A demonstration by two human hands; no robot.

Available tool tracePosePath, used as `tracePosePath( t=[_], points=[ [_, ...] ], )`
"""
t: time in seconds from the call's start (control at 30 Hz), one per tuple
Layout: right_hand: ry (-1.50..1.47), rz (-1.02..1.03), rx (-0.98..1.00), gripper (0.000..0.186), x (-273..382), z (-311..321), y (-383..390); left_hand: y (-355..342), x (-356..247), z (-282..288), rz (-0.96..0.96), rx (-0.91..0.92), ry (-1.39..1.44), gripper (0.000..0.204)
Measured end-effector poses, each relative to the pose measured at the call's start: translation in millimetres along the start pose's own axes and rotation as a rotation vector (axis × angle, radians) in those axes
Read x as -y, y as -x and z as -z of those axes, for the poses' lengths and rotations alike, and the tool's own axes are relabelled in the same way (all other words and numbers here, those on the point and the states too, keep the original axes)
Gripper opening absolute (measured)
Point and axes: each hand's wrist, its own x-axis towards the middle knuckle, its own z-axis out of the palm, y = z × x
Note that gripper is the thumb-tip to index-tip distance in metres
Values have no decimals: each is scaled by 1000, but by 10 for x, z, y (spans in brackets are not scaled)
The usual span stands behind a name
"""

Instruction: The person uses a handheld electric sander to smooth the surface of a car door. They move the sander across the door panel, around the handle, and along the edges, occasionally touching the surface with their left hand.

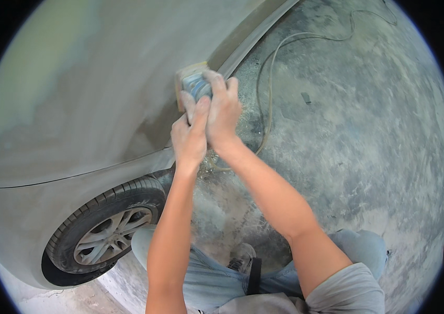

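Both my hands are together on a hand sanding block (195,85) with a blue, dusty top and a pale, yellowish edge. Its flat side lies against the lower part of a dull grey-brown car panel (122,68). My right hand (224,107) wraps over the block's right side. Just below and to the left, my left hand (189,137) grips its near end, with the thumb up along it. The two hands touch each other. Pale dust coats my fingers. The block's underside is hidden against the panel.
A car wheel (108,238) with a black tyre stands at the lower left. On the stained concrete floor (358,131), a thin hose or cable (270,99) curves from near my hands to the far right. A small dark scrap (305,98) lies there too. My bent knees are below.
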Motion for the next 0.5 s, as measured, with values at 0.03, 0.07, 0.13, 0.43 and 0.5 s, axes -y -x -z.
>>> tracePosePath(
  t=[0.03, 0.07, 0.13, 0.43, 0.5],
  points=[
    [-8, -2, 17, 59, 7, -31, 112, 66, 67, 65, -2, -17, 26, 84],
    [-22, 13, 26, 57, 8, -61, 213, 128, 131, 130, 9, -18, 33, 82],
    [-58, 53, 38, 53, 15, -111, 437, 252, 251, 272, 24, -32, 51, 78],
    [-209, 61, 158, 52, 315, -260, 1276, 920, 650, 826, 72, -188, 79, 61],
    [-221, 25, 155, 50, 342, -233, 1224, 887, 596, 815, 27, -156, 18, 63]
  ],
)
